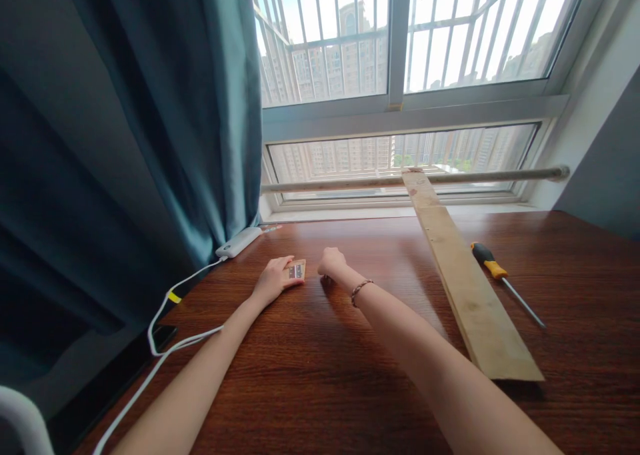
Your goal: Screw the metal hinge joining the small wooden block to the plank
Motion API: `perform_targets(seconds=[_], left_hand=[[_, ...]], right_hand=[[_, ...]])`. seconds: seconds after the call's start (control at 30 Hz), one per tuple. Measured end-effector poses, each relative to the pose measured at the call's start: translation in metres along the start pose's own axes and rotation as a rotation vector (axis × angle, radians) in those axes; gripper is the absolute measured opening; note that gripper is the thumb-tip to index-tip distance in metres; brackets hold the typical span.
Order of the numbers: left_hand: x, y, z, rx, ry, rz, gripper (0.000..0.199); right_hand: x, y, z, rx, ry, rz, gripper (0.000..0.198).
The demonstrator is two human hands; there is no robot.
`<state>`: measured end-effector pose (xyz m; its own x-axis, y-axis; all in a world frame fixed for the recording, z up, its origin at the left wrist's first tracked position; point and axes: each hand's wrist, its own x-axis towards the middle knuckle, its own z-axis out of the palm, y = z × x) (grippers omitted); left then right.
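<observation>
My left hand (273, 281) rests on the dark wood table with its thumb and fingers around a small flat tan piece (297, 270). Dark and silvery patches show on its face, but its exact kind is too small to make out. Just to the right, my right hand (332, 262) is closed low over the tabletop, apart from that piece. Its fingers point down and away from me, so whatever they may pinch is hidden. A braided bracelet (361, 291) circles the right wrist.
Right of my arm, a long wooden board (463, 278) leans from the table onto a horizontal rail (345, 184) by the window. Beyond it lies a yellow-black screwdriver (495, 268). A white power strip (240, 242) with a cord (167, 322) sits at left beside the blue curtain (220, 108).
</observation>
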<state>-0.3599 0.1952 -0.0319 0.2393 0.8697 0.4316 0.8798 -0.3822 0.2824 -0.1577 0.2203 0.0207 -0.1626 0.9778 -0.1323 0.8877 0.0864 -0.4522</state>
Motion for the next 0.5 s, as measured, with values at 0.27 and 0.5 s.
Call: perform_targets(seconds=[0.27, 0.5], left_hand=[[-0.002, 0.056, 0.002, -0.065, -0.03, 0.062, 0.069], [0.022, 0.119, 0.033, -0.138, -0.09, 0.201, 0.073]], right_hand=[[-0.013, 0.091, -0.052, -0.111, -0.073, 0.025, 0.021], [-0.022, 0.157, -0.07, -0.128, -0.018, 0.15, 0.026]])
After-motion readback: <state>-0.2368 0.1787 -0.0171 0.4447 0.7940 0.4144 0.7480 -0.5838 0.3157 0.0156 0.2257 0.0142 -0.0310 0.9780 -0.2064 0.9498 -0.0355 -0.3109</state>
